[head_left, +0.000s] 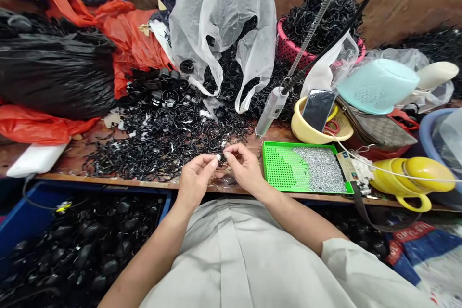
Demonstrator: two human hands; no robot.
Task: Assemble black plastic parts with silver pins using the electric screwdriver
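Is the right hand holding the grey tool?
No, the right hand is at a small black part, apart from the grey tool.

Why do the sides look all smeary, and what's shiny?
In the head view, the edges look stretched, probably by a wide lens, and the printed sack is smeary; in the head view, light glints on the black plastic bag; also in the head view, the small black part at the left hand is too tiny to see clearly.
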